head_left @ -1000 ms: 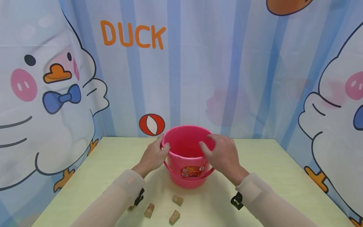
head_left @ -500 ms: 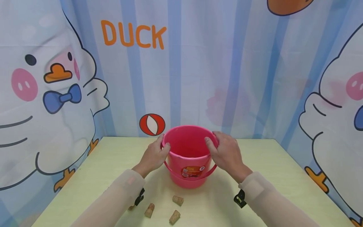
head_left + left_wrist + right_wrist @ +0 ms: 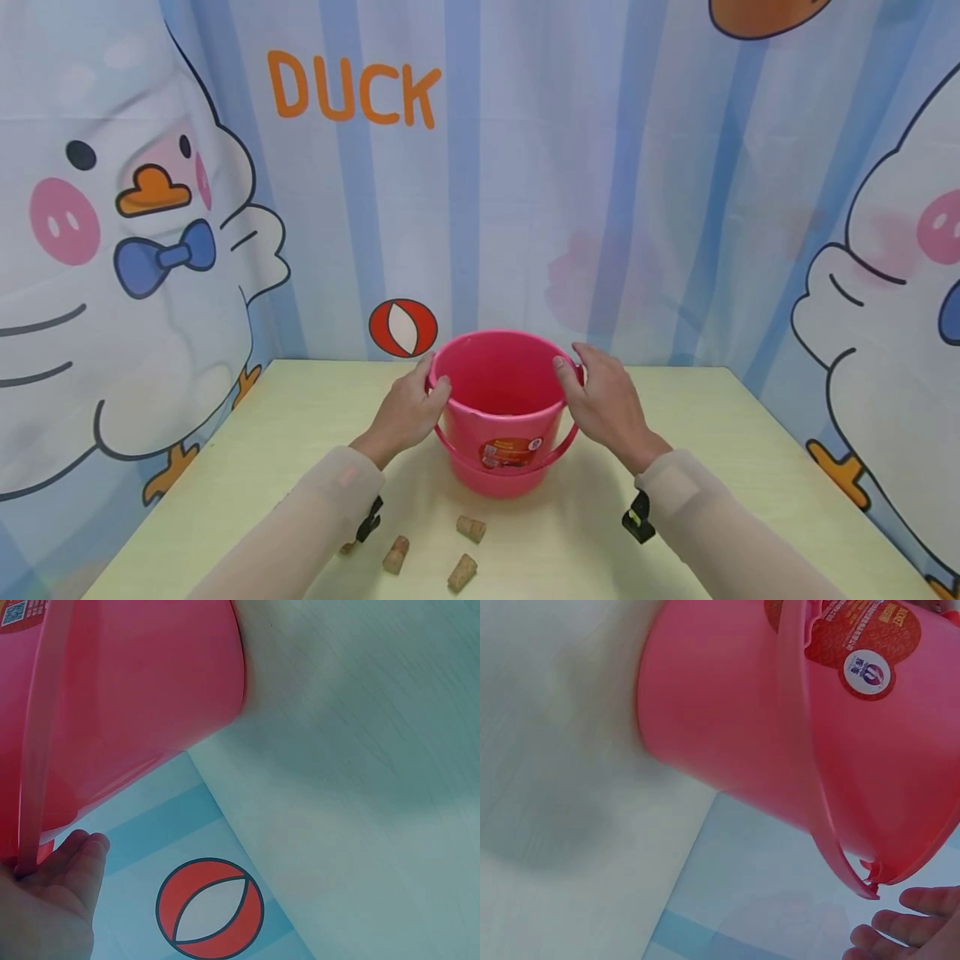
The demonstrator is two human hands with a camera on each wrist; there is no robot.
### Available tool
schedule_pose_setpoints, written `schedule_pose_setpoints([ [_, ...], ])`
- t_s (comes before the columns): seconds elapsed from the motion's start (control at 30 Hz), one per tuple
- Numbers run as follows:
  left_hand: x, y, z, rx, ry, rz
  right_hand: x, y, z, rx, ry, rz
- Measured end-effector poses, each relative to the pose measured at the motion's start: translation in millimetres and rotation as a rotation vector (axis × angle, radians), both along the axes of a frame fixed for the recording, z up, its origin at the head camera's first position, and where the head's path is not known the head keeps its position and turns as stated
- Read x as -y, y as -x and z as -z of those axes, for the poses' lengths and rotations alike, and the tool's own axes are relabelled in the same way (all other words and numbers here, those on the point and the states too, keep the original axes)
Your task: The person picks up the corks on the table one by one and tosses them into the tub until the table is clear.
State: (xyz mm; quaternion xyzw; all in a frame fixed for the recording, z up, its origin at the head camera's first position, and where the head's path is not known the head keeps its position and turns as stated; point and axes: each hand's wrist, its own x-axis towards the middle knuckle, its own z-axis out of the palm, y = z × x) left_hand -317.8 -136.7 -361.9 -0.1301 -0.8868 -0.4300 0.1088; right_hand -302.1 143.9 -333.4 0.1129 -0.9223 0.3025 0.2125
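A pink plastic bucket (image 3: pixel 468 425) stands upright on the table, its handle (image 3: pixel 799 712) hanging down across the labelled front. At the left side of the rim my left hand (image 3: pixel 403 412) grips it, thumb over the edge and fingers outside, near the handle's joint in the left wrist view. My right hand (image 3: pixel 607 400) is at the right side of the rim, thumb beside the edge. In the right wrist view, its loosely extended fingers (image 3: pixel 896 934) are apart from the bucket wall. The inside of the bucket shows only in part.
Several corks lie on the pale table (image 3: pixel 675 500) in front of the bucket, including a near cork (image 3: pixel 462 573) and one closer to the bucket (image 3: pixel 471 528). Another is partly hidden by the left sleeve (image 3: pixel 300 525). A printed duck curtain (image 3: pixel 525 167) closes off the back and sides.
My right hand has moved rightward, from over the bucket's opening to the outer side of the rim, its fingers coming off the edge. The left hand and the bucket stay in place.
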Motion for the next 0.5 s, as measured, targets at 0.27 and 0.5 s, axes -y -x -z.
schedule_pose_setpoints([
  [0.27, -0.3, -1.3, -2.2, 0.010, 0.005, -0.009, 0.5, 7.2, 6.7, 0.071, 0.074, -0.018],
  [0.5, -0.9, -1.9, -2.4, 0.010, 0.006, -0.012, 2.3, 12.7, 8.5, 0.096, 0.141, -0.029],
])
